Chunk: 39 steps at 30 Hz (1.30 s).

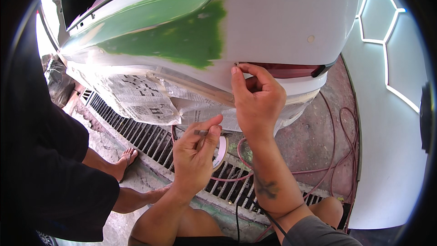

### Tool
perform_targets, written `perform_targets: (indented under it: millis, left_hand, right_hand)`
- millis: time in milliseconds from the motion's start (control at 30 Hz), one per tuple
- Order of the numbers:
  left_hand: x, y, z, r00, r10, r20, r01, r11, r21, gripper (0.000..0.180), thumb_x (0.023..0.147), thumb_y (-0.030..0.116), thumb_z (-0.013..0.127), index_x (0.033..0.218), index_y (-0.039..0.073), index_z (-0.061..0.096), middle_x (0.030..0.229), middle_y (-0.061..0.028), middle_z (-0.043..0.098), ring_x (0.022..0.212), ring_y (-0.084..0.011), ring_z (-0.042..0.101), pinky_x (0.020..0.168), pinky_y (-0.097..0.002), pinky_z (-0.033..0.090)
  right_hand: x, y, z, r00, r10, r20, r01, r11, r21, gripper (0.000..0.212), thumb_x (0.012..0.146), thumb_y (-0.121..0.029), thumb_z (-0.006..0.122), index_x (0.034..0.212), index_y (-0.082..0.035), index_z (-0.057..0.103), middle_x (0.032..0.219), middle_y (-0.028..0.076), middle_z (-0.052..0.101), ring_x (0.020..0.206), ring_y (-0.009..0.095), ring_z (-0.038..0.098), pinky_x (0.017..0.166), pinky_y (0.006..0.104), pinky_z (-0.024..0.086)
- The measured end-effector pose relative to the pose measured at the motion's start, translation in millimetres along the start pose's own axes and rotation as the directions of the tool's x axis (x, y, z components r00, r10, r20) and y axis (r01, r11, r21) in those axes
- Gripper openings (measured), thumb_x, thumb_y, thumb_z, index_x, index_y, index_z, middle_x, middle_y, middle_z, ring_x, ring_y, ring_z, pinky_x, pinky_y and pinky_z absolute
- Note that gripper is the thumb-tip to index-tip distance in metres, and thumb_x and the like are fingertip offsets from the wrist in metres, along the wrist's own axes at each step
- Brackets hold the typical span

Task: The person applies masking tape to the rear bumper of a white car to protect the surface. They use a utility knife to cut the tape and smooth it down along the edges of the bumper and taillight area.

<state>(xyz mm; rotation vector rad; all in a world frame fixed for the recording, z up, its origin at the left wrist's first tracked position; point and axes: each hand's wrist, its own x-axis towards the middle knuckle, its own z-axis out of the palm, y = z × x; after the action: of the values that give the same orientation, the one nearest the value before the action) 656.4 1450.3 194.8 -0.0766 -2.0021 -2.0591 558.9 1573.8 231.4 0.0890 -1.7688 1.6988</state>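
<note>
Short flat greyish piece [200, 132] is being gripped by left hand [195, 155], something tiny [236, 64] is being pinched by right hand [260, 96].

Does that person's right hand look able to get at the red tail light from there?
Probably yes: the right hand is raised at the left end of the red tail light, and nothing visible covers the lens to the right of it.
</note>
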Motion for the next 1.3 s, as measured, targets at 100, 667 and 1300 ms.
perform_targets:
  millis: [100, 667, 1300]
  left_hand:
    - [1.5, -4.9, -0.8, 0.998, 0.056, 0.01, -0.056, 0.996, 0.062, 0.036, 0.113, 0.025, 0.065, 0.136, -0.001, 0.072, 0.105, -0.0052, 0.076, 0.067, -0.0007, 0.049, 0.06, -0.0171, 0.04]
    - [2.5, -4.0, -0.3, 0.998, 0.058, -0.003, -0.059, 0.998, -0.034, 0.036, 0.112, 0.025, 0.066, 0.136, -0.001, 0.072, 0.106, -0.0061, 0.075, 0.068, -0.0018, 0.048, 0.06, -0.0182, 0.039]
    - [2.6, -5.1, -2.5, 0.999, 0.05, -0.004, -0.05, 0.999, 0.004, 0.034, 0.112, 0.023, 0.065, 0.136, -0.001, 0.073, 0.107, -0.0066, 0.075, 0.067, -0.0012, 0.049, 0.06, -0.0176, 0.04]
  right_hand:
    - [2.0, -3.4, -3.0, 1.0, -0.013, 0.014, 0.013, 1.0, -0.012, 0.014, 0.094, -0.017, 0.082, 0.097, -0.004, 0.08, 0.062, 0.005, 0.069, 0.056, 0.009, 0.063, 0.056, 0.0284, 0.048]
    - [3.4, -5.0, 2.0, 0.998, 0.055, 0.023, -0.056, 0.996, 0.062, 0.015, 0.099, -0.015, 0.076, 0.098, 0.0, 0.079, 0.062, 0.001, 0.065, 0.055, 0.006, 0.054, 0.054, 0.0289, 0.043]
    - [8.0, -3.7, -2.0, 1.0, -0.013, 0.017, 0.014, 0.999, -0.031, 0.014, 0.096, -0.015, 0.08, 0.095, -0.001, 0.08, 0.063, 0.003, 0.068, 0.055, 0.009, 0.056, 0.055, 0.0291, 0.045]
